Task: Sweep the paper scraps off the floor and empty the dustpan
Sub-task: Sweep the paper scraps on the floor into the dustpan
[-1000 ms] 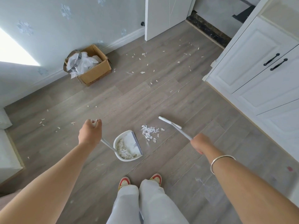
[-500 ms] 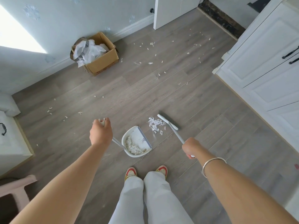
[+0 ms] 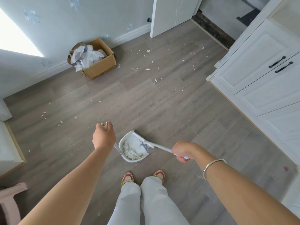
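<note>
Now: left hand point(image 3: 103, 137) clenched round dustpan point(image 3: 131, 160) handle, right hand point(image 3: 184, 151) grasping broom point(image 3: 160, 147) at frame centre; a hard flick risks scraps point(image 3: 129, 151) bouncing back over the pan's lip.

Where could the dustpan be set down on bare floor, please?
The widest bare patch lies between the dustpan and the white cabinets. A second, nearly bare, runs between the cardboard box and the dustpan. Scraps crowd the floor between box and door, and dot the planks left of the left hand.
</note>
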The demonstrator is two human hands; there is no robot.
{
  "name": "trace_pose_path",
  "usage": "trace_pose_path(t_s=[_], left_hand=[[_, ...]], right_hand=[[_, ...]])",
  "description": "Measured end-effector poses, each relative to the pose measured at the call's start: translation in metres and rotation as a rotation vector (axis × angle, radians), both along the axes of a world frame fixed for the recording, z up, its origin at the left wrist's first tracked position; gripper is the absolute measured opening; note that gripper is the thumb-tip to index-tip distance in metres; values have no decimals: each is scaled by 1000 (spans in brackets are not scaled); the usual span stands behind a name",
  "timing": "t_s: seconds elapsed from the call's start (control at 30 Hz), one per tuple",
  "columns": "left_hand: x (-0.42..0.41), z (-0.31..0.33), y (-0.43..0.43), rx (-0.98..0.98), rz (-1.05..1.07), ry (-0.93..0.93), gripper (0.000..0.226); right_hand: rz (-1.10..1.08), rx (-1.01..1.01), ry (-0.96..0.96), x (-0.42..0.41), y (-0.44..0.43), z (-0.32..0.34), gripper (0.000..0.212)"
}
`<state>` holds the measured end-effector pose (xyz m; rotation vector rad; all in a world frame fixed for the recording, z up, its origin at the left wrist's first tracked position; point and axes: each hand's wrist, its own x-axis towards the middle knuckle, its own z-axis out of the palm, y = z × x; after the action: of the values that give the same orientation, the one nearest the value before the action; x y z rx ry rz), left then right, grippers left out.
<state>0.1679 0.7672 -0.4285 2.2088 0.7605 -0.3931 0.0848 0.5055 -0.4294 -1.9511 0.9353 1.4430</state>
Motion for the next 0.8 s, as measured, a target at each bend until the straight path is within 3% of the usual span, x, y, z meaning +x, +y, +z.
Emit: trace_pose_path(t_s=[0.1, 0.27, 0.67, 0.8], left_hand=[[0, -1, 3, -2, -5, 0, 45], [-7, 2, 3, -18, -19, 7, 45], [-12, 7, 35, -87, 78, 32, 35], [-13, 15, 50, -98, 119, 18, 41]], right_hand=[[-104, 88, 28, 1, -4, 20, 20], [-142, 153, 41, -4, -15, 36, 38], [-175, 64, -59, 7, -29, 47, 38], [-200, 31, -95, 13, -26, 45, 25]])
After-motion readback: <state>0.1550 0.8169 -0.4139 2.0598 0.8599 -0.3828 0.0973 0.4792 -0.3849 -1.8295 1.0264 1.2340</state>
